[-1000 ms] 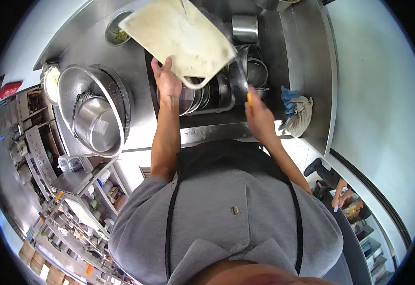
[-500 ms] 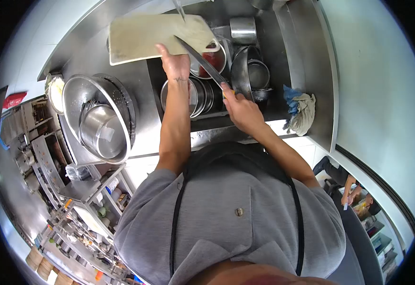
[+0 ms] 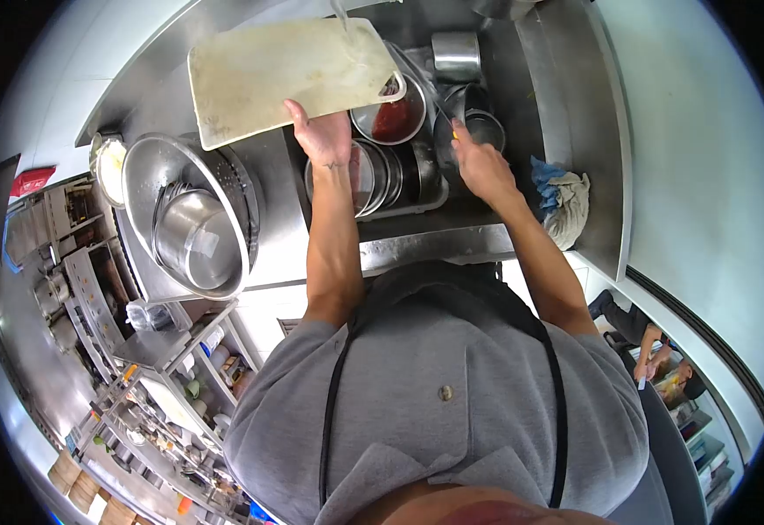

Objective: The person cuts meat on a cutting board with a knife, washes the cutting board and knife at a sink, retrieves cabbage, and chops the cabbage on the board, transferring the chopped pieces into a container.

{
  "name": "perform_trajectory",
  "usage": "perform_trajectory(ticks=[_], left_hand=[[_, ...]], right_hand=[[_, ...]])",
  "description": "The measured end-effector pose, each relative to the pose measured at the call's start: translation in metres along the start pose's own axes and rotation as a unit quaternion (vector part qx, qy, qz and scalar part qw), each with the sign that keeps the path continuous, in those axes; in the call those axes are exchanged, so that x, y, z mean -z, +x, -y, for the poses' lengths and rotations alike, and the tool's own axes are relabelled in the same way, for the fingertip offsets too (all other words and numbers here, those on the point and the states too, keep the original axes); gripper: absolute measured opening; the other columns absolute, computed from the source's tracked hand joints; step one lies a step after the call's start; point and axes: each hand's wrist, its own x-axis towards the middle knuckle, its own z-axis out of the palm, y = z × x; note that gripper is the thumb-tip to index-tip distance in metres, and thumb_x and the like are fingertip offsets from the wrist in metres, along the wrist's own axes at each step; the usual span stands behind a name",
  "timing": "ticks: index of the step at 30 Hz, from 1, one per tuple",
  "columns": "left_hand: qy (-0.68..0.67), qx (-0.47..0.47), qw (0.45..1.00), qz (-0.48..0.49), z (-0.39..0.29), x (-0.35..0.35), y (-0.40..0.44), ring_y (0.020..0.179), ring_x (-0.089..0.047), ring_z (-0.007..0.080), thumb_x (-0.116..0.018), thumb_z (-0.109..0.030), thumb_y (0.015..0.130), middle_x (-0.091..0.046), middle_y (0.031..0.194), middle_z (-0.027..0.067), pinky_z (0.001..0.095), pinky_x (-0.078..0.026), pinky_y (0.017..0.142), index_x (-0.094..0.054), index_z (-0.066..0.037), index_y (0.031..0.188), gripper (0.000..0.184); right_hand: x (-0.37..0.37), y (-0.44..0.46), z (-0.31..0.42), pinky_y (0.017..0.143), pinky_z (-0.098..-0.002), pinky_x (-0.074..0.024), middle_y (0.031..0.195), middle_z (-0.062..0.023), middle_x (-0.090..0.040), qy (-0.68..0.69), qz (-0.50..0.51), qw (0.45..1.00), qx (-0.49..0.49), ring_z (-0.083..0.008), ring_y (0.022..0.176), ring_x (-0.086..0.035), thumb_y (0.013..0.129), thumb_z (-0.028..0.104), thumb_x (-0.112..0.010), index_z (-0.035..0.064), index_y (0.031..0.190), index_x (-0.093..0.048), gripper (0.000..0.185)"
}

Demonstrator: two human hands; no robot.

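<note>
Two bare hands work above a steel sink (image 3: 515, 87), mine. My left hand (image 3: 327, 140) supports a pale cutting board (image 3: 281, 79) at its near edge, thumb on the face, palm upturned; my other fingers are hidden beneath. Water (image 3: 339, 10) falls onto the board's far side, near the end with the handle slot. My right hand (image 3: 485, 171) is curled firmly around the yellow handle (image 3: 458, 134) of a knife, its blade blurred above a dark pan (image 3: 488, 129). A one-handed hold on a broad, wet board looks open to trouble: it could tip or slide, spilling runoff into the bowl (image 3: 418, 103) of red contents below its slotted end. Should the board swing right, the knife's edge could catch my left wrist or fingers.
</note>
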Motion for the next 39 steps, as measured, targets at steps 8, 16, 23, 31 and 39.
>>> perform_trajectory(ticks=[8, 16, 23, 31, 39], left_hand=[[0.031, 0.04, 0.998, -0.046, 0.01, -0.006, -0.011, 0.142, -0.031, 0.0296, -0.052, -0.06, 0.094, -0.036, 0.154, 0.0058, 0.0491, -0.02, 0.12, -0.032, -0.011, 0.151, 0.077], [0.003, 0.039, 0.999, 0.011, 0.003, 0.007, -0.017, 0.141, -0.034, 0.0286, -0.062, -0.05, 0.092, -0.038, 0.153, 0.0069, 0.049, -0.026, 0.118, -0.033, -0.01, 0.151, 0.076], [0.045, 0.055, 0.997, 0.0, 0.001, 0.006, -0.014, 0.142, -0.033, 0.0283, -0.057, -0.055, 0.094, -0.04, 0.152, 0.0059, 0.0486, -0.025, 0.118, -0.034, -0.011, 0.15, 0.075], [0.004, 0.059, 0.998, -0.018, -0.002, 0.008, -0.013, 0.138, -0.039, 0.0278, -0.064, -0.048, 0.091, -0.045, 0.148, 0.0054, 0.0473, -0.027, 0.118, -0.04, -0.01, 0.147, 0.071], [0.036, 0.099, 0.992, -0.069, -0.033, 0.015, -0.019, 0.135, -0.043, 0.0277, -0.06, -0.049, 0.094, -0.049, 0.145, 0.0066, 0.0467, -0.03, 0.116, -0.044, -0.008, 0.144, 0.067]], right_hand=[[-0.015, -0.039, 0.053, 0.072, -0.0575, -0.0502, 0.09, -0.0274, -0.067, 0.026, 0.045, 0.99, 0.134, -0.0479, 0.081, -0.065, 0.102, 0.032, -0.046, 0.0234, 0.149, -0.036, 0.049], [-0.024, -0.002, -0.009, 0.076, -0.0593, -0.0481, 0.089, -0.0295, -0.066, 0.019, -0.017, 0.999, 0.025, -0.0502, 0.085, -0.064, 0.103, 0.032, -0.042, 0.0199, 0.148, -0.038, 0.046], [-0.009, -0.027, 0.021, 0.076, -0.0578, -0.0512, 0.085, -0.0287, -0.066, 0.022, 0.027, 0.998, 0.055, -0.049, 0.084, -0.066, 0.104, 0.037, -0.04, 0.0268, 0.15, -0.034, 0.048], [-0.032, -0.001, 0.038, 0.072, -0.0585, -0.051, 0.086, -0.0276, -0.067, 0.064, 0.032, 0.993, 0.091, -0.05, 0.082, -0.065, 0.103, 0.038, -0.044, 0.0269, 0.148, -0.035, 0.047], [0.002, 0.012, -0.011, 0.081, -0.0591, -0.0503, 0.09, -0.03, -0.067, -0.009, -0.031, 0.997, -0.074, -0.0486, 0.09, -0.065, 0.103, 0.038, -0.04, 0.0253, 0.151, -0.032, 0.05]])
